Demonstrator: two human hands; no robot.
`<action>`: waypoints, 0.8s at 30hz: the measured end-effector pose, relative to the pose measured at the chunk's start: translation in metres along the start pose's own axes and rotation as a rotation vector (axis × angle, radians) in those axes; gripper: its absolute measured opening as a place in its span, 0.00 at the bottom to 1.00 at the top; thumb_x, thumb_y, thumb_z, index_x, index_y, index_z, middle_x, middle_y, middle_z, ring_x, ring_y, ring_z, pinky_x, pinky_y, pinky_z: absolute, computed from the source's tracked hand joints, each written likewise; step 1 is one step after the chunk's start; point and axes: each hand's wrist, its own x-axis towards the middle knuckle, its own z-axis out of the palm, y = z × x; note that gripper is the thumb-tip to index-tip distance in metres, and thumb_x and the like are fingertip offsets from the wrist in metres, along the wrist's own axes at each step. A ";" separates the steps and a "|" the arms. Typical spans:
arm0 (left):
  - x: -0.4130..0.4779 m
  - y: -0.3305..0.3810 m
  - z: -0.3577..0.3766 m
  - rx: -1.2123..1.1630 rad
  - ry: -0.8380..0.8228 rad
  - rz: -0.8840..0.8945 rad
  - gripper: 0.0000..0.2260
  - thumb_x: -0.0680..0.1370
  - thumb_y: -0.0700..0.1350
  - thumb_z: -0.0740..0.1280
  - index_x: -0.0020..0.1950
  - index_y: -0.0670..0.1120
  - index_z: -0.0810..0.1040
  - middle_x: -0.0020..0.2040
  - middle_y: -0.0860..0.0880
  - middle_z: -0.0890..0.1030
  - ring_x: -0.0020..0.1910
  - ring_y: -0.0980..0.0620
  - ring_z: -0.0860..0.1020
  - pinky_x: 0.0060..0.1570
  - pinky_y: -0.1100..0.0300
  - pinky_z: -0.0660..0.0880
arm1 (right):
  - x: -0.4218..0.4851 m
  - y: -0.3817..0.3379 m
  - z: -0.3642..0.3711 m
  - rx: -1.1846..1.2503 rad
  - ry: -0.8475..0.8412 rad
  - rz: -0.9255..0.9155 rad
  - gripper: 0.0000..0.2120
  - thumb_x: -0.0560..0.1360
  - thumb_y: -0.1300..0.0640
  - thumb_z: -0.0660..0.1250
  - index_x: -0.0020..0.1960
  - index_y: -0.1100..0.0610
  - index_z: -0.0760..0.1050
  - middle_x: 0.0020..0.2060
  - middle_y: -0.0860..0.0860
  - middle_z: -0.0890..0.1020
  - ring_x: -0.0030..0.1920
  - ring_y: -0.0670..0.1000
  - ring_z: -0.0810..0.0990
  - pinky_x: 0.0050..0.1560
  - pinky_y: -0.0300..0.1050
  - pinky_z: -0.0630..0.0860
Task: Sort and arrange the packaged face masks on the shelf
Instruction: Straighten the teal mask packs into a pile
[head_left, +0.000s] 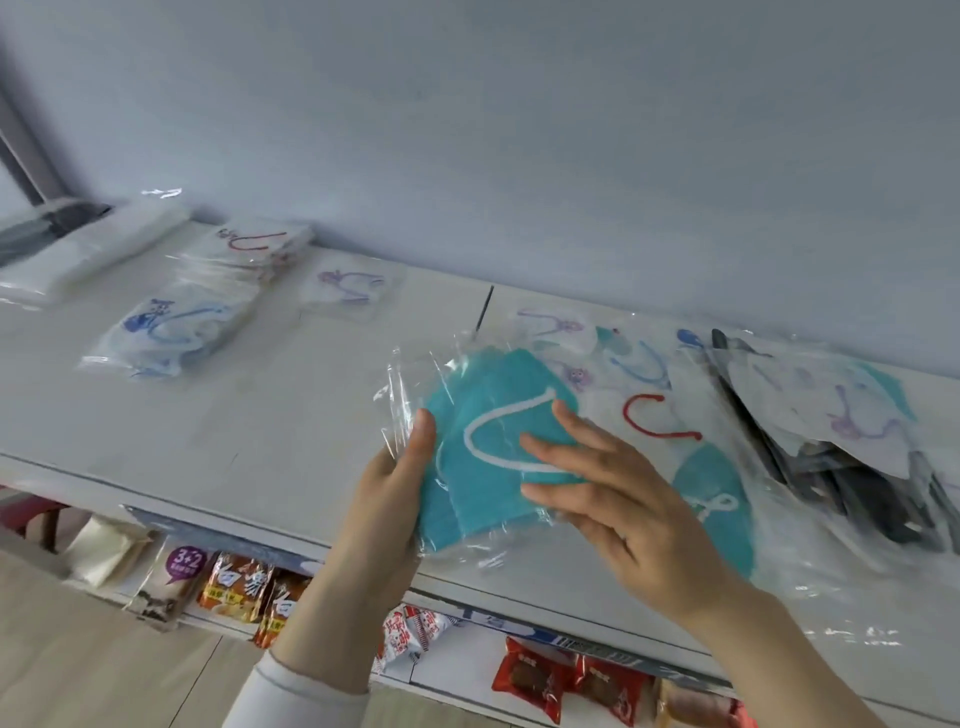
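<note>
Just above the front of the white shelf (260, 415), the left hand (395, 483) grips the left edge of a teal mask packet (483, 504), thumb on top. The right hand (623, 499) lies flat on its face with fingers straight. To the right sits a jumbled heap of packets (831, 415); well off to the left are a blue-strapped stack (171, 322), a red-strapped stack (249, 249) and a single purple-strapped packet (348, 288).
</note>
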 end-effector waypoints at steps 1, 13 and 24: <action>-0.002 0.002 -0.004 0.005 0.014 0.012 0.22 0.67 0.58 0.61 0.53 0.44 0.77 0.41 0.46 0.85 0.40 0.48 0.84 0.34 0.59 0.81 | 0.006 -0.001 0.006 -0.048 -0.026 -0.037 0.10 0.80 0.55 0.58 0.59 0.53 0.74 0.66 0.51 0.74 0.72 0.56 0.65 0.68 0.58 0.66; -0.007 0.051 -0.105 -0.108 0.566 0.147 0.11 0.76 0.49 0.67 0.52 0.44 0.71 0.48 0.48 0.79 0.40 0.52 0.83 0.36 0.58 0.81 | 0.076 0.038 0.048 -0.286 -0.440 0.284 0.40 0.69 0.43 0.70 0.74 0.58 0.58 0.75 0.57 0.57 0.76 0.57 0.51 0.75 0.54 0.52; 0.008 0.042 -0.098 -0.063 0.521 0.185 0.10 0.74 0.48 0.68 0.52 0.47 0.72 0.48 0.47 0.81 0.42 0.50 0.83 0.41 0.57 0.82 | 0.084 0.025 0.021 -0.109 0.451 0.285 0.11 0.77 0.57 0.60 0.49 0.59 0.80 0.40 0.47 0.84 0.42 0.32 0.77 0.45 0.23 0.70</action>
